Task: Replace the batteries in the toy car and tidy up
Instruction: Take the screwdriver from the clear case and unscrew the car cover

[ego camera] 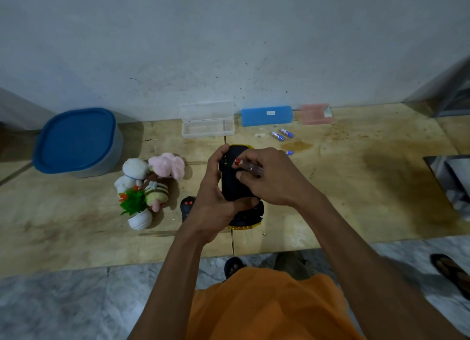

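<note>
The toy car (237, 184) is held belly-up above the wooden table (356, 187), its black underside facing the camera and a yellow edge showing at both ends. The left hand (216, 199) wraps around its near left side, thumb across the body, clamping it steady. The right hand (269, 176) pinches a small screwdriver (248, 166) with a clear handle and red collar, its tip pointed at the underside, seemingly at the battery cover's screw; the screw itself is too small to make out. To do this well, the tip should seat squarely in the screw head and be pressed down along the shaft while turning, with the left hand bracing the car so it cannot twist. Three loose batteries (282, 134) lie on the table beyond the car, well apart from it; whether they are fresh or spent I cannot tell. Behind them sit an open clear case (207, 122), a blue case (267, 115) and a pink case (316, 114) against the wall. A black remote (187, 206) lies just left of the car, beside a cluster of plush toys (152, 176).
</note>
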{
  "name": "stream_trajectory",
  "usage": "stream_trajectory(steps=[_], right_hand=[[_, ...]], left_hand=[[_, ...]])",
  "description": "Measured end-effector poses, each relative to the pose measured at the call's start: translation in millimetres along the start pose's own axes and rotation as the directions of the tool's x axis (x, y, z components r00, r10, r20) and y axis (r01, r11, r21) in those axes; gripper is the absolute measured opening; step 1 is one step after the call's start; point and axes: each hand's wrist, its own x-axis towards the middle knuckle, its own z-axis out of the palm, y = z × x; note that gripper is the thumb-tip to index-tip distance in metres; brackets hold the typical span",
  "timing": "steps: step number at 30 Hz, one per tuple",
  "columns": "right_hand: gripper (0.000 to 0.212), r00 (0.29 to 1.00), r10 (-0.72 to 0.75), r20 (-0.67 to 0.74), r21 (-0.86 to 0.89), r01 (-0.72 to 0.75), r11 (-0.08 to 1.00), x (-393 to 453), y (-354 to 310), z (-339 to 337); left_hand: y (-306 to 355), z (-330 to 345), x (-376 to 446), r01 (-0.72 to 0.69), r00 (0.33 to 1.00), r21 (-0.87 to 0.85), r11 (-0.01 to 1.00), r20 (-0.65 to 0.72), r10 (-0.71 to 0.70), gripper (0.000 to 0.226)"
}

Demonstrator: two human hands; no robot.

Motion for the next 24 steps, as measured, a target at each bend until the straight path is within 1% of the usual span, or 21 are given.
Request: stream_trajectory(steps=[5,7,10,11,13,15,18,20,22,24], right_hand=[[0.017,0.998,-0.022,-0.051,0.009,0.023,1.000,-2.9,3.6,-0.3],[0.019,0.998,-0.036,-0.060,-0.017,0.035,0.999,-4.7,4.2,0.8],[0.021,0.997,-0.039,-0.060,-0.007,0.038,0.999,-8.6,5.4,2.9],[0.021,0.997,-0.037,-0.069,0.017,0.039,0.999,-9.7,6.4,3.6],[0.021,0.994,-0.010,-0.106,0.135,0.024,0.991,-11.0,8.1,4.3],[0.020,0.988,0.057,-0.145,0.268,-0.016,0.963,-11.1,10.3,5.7],[0.017,0.973,0.158,-0.166,0.405,-0.079,0.911,-10.6,16.0,10.2],[0.013,0.968,0.176,-0.176,0.416,-0.089,0.905,-11.5,18.9,12.4],[0.011,0.971,0.179,-0.156,0.426,-0.097,0.900,-11.8,21.8,13.7],[0.011,0.973,0.198,-0.119,0.504,-0.113,0.857,-12.9,25.6,15.6]], left_hand=[[-3.8,1.2,0.1,0.024,1.000,-0.006,1.000,-0.012,-0.024,0.106],[-4.9,-0.5,-0.5,0.018,1.000,0.005,1.000,-0.025,-0.018,0.106],[-6.5,-2.6,-1.1,0.015,0.999,0.025,1.000,-0.039,-0.014,0.106],[-6.5,-2.8,-0.9,0.016,0.999,0.033,0.999,-0.042,-0.015,0.106],[-6.1,-3.3,0.2,0.017,0.999,0.046,0.999,-0.046,-0.015,0.106],[-5.0,-4.3,1.1,0.018,0.999,0.037,0.999,-0.044,-0.016,0.106],[-6.3,-5.9,1.5,0.013,0.999,0.033,0.999,-0.034,-0.012,0.105],[-7.9,-5.3,1.4,0.018,0.999,0.035,0.999,-0.027,-0.017,0.105],[-11.1,-5.1,2.0,0.032,0.999,0.024,0.999,-0.035,-0.032,0.105],[-14.9,-5.1,3.5,0.050,0.998,0.027,0.998,-0.045,-0.049,0.105]])
